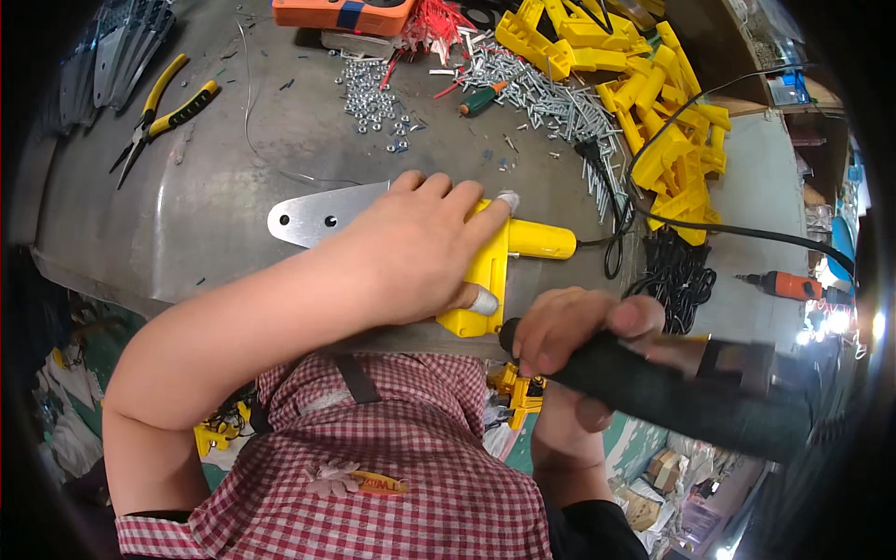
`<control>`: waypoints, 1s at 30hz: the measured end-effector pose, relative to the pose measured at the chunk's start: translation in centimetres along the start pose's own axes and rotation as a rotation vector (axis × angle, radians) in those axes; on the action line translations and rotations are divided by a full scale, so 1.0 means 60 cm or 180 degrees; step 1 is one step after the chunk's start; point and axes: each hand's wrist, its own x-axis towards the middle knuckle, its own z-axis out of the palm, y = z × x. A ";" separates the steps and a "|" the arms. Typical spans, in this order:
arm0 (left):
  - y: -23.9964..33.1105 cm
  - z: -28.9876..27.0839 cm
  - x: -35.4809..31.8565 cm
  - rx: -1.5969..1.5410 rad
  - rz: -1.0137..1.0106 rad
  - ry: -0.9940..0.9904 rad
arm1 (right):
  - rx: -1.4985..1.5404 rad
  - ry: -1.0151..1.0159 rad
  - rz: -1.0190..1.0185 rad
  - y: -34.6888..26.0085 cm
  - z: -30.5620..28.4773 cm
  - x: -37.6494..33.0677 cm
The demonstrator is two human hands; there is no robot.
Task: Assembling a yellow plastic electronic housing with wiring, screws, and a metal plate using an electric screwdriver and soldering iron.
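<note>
My left hand (420, 243) presses down over a yellow plastic housing (495, 266), its thumb and a fingertip wrapped in white tape. From the housing's left side sticks out a flat silver metal plate (350, 207) with holes in it, rounded at the end. On the right the housing has a yellow handle (543, 240) with a black cable (611, 238) coming out. My right hand (583, 327) grips a black electric screwdriver (672, 392), slightly blurred, its front end close to the housing's near edge. Whether it touches a screw there cannot be made out.
Loose nuts (371, 98) and a heap of screws (551, 93) lie beyond the housing, near a small green screwdriver (483, 99). Yellow plastic parts (667, 140) pile up at the right. Yellow-black pliers (159, 112) and metal plates (117, 56) are at the left; coiled black cables (674, 280) lie right.
</note>
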 end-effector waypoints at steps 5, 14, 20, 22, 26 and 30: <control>0.014 0.005 -0.013 0.0248 -0.0061 0.0306 | -0.0765 0.1246 0.0488 -0.028 0.065 -0.028; 0.018 0.014 -0.024 0.0151 -0.0332 0.0354 | -0.0766 0.0991 0.0324 -0.065 0.079 -0.011; -0.025 0.011 -0.044 -0.0092 0.0259 0.0374 | -0.0632 0.0708 -0.0325 -0.036 0.075 0.001; -0.033 0.009 -0.051 0.0111 0.0347 0.0333 | -0.0383 0.0368 -0.0329 -0.024 0.063 0.013; -0.043 0.011 -0.026 0.0388 0.0512 0.0301 | -0.0345 -0.0171 0.0058 -0.005 0.065 0.023; -0.036 0.029 -0.027 0.0538 0.0498 0.0569 | 0.0096 -0.0385 -0.0069 0.006 0.050 0.029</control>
